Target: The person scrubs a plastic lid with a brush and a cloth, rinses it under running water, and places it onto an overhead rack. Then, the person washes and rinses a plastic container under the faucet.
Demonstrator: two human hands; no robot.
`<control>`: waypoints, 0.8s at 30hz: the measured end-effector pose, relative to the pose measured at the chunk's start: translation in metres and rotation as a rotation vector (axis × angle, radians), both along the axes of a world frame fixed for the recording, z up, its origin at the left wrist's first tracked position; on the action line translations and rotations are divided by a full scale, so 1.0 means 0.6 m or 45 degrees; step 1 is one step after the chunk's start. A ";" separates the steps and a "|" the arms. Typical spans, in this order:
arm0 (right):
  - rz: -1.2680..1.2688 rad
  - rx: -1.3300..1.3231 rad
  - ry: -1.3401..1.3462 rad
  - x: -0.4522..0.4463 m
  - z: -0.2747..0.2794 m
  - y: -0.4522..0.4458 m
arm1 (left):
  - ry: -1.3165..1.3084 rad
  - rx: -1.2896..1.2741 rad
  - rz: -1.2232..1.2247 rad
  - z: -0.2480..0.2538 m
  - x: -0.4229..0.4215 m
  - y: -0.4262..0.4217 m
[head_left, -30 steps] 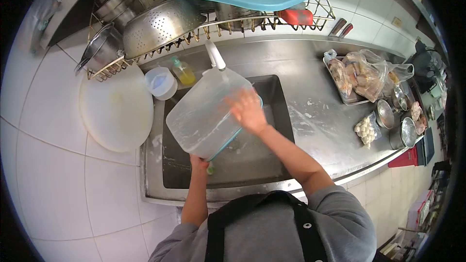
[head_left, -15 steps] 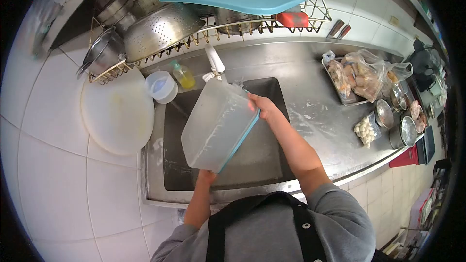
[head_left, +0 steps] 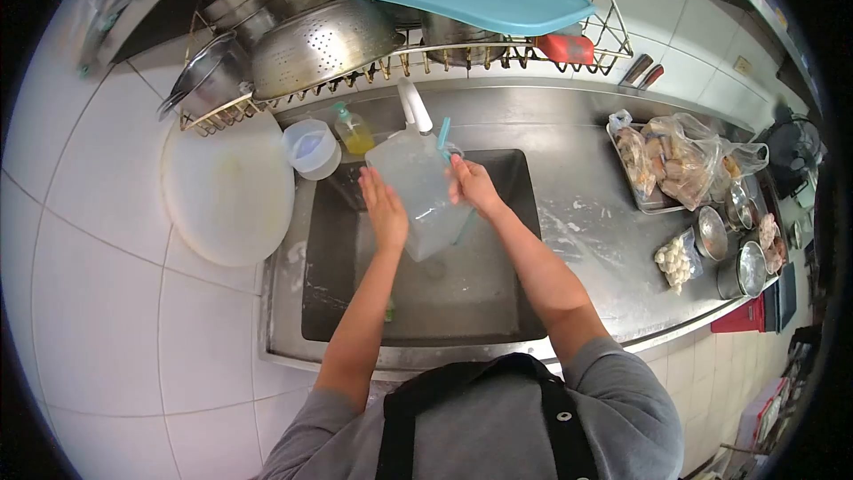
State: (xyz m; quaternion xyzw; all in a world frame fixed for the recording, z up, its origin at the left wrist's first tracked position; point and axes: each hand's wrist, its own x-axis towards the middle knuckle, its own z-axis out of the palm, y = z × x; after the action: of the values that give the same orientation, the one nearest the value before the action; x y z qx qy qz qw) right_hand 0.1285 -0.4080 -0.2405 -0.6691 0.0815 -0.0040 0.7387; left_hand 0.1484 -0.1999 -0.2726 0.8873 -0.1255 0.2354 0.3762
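Over the sink [head_left: 426,302] a translucent plastic container [head_left: 425,204] with light-blue trim hangs tilted beneath the white faucet [head_left: 414,107]. My right hand [head_left: 473,188] grips its right edge, fingers curled round it. Against its left side my left hand [head_left: 384,212] lies flat, fingers stretched out and not wrapped round anything. Water cannot be clearly made out at the spout. A small green thing [head_left: 390,309] shows in the sink beside my left forearm, partly hidden.
Behind the sink's left corner stand a soap bottle [head_left: 355,131] and a white tub [head_left: 313,149]. A round white board [head_left: 227,191] leans at left. Above hangs a wire rack [head_left: 391,67] with a colander [head_left: 324,46]. On the right counter are bagged food [head_left: 680,156] and metal bowls [head_left: 711,233].
The container has turned and moved up under the faucet. My left hand has gone from its lower end to its left side and flattened there. My right hand keeps its grip on the edge.
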 end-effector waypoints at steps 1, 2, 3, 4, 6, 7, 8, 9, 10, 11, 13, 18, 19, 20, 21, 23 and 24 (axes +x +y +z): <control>-0.014 0.019 -0.010 -0.004 0.000 -0.002 | -0.028 0.196 0.047 0.024 -0.008 -0.021; -0.029 0.040 -0.020 -0.011 0.005 -0.003 | -0.058 0.393 0.095 0.043 -0.018 -0.042; -0.043 0.060 -0.032 -0.014 0.008 -0.005 | -0.068 0.527 -0.010 0.052 -0.030 -0.069; -0.096 -0.125 -0.097 -0.005 -0.013 -0.006 | -0.075 0.662 -0.115 0.055 -0.044 -0.097; -0.194 -0.492 -0.218 0.013 -0.063 -0.001 | -0.044 0.736 -0.176 0.049 -0.049 -0.111; -0.109 -0.397 -0.140 -0.002 -0.038 0.006 | -0.021 0.672 -0.133 0.043 -0.027 -0.116; -0.027 -0.302 -0.063 -0.024 -0.013 0.009 | -0.001 0.608 -0.093 0.038 0.000 -0.123; 0.055 -0.205 0.020 -0.044 0.011 0.012 | 0.049 0.554 -0.073 0.030 0.029 -0.119; 0.148 -0.195 -0.035 -0.052 0.017 0.007 | 0.104 0.500 -0.049 0.022 0.064 -0.105; 0.244 -0.185 -0.093 -0.056 0.021 0.003 | 0.158 0.444 -0.022 0.019 0.093 -0.091; 0.377 -0.205 -0.231 -0.056 0.023 0.001 | 0.262 0.355 -0.229 0.025 0.131 -0.064; 0.500 -0.552 -0.263 -0.049 0.065 -0.003 | 0.415 0.040 -0.606 0.061 0.145 -0.036; 0.493 -0.595 -0.318 -0.041 0.055 -0.001 | 0.425 0.061 -0.633 0.069 0.140 -0.035; 0.488 -0.639 -0.373 -0.030 0.036 0.002 | 0.435 0.080 -0.660 0.076 0.135 -0.035; 0.481 -0.684 -0.427 -0.022 0.027 0.003 | 0.458 0.134 -0.613 0.084 0.126 -0.041; 0.493 -0.675 -0.252 -0.008 0.042 0.001 | 0.516 0.247 -0.521 0.089 0.101 -0.059; 0.497 -0.668 -0.165 0.003 0.049 -0.002 | 0.566 0.191 -0.577 0.088 0.098 -0.058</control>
State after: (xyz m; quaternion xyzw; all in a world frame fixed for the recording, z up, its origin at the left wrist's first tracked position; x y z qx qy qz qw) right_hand 0.1303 -0.4091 -0.2114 -0.8378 -0.0992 0.0743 0.5317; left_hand 0.2074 -0.2344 -0.2199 0.8917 -0.2518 -0.0637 0.3707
